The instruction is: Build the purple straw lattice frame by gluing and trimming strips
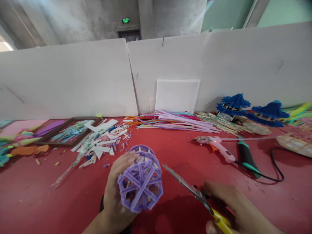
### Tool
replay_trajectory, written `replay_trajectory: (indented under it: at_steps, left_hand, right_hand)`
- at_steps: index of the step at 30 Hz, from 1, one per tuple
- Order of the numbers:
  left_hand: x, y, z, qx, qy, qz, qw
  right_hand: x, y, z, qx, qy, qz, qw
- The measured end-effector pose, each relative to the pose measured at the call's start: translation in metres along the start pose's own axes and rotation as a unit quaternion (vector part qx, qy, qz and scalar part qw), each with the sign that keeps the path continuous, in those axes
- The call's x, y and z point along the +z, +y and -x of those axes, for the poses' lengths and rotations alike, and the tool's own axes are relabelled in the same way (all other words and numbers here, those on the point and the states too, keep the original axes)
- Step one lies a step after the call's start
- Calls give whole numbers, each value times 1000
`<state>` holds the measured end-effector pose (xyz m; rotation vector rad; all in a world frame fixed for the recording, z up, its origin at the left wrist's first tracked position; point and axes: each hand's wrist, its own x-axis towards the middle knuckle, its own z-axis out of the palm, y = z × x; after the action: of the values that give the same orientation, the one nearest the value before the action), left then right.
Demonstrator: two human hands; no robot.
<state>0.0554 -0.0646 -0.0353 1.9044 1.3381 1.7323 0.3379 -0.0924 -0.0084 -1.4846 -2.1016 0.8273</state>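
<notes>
My left hand [117, 185] is closed around the side of a purple pipe-cleaner frame [141, 187], a round cage whose near end shows crossing spokes. Pale sticks show inside it. On the right, my right hand [229, 201] grips yellow-handled scissors [195, 191], with the blades pointing up and left toward the frame. The blade tip is a short way from the frame's right side and does not appear to touch it. Part of the handles lies hidden under my fingers.
Pipe cleaners [175, 122] lie along the back. A pink glue gun [218, 146], its black cord and a green-black tool [247, 157] are at right. Blue-roofed models [234, 104] stand behind. Paper scraps [104, 143] and a brown frame [44, 142] lie left on the red table [73, 208].
</notes>
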Motion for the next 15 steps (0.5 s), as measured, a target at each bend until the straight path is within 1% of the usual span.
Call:
replay_trajectory:
  at_steps: [3,6,8,11,15]
  left_hand:
    - [-1,0,-2,77,-20,-6,997]
    - [-2,2,-5,122,-26,-21,992]
    - [-2,4,-7,129,-38,-13,991]
    - [-2,5,-7,117,-52,-2,992]
    - [-3,7,-9,127,-56,-24,990]
  right_hand:
    - [3,-2,-1,18,-37,12,999]
    - [3,-2,-4,19,-40,9,999]
    - [2,-1,-5,22,-41,7,999]
    - [-1,0,-5,32,-62,7,998]
    - [-3,0,-6,30,-78,10,996]
